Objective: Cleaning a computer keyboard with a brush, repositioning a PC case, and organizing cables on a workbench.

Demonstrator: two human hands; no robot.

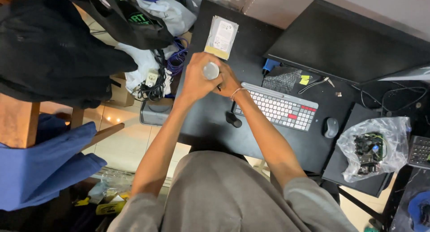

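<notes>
Both of my hands meet over the black desk (251, 48). My left hand (195, 80) is wrapped around a small grey cylindrical object (211, 71) whose round top shows between the fingers. My right hand (229, 82) sits against it from the right, with a thin dark tool tip poking out below the fingers. A silver hard drive (221, 37) lies flat on the desk just beyond the hands. A black knob-like piece (233, 120) rests on the desk under my right forearm.
A white keyboard (280, 107) with red keys lies to the right, then a grey mouse (330, 127) and a bagged circuit board (371, 151). A dark monitor (354, 39) stands behind. Black clothing (49, 53), cables (154, 80) and blue cloth (40, 165) crowd the left.
</notes>
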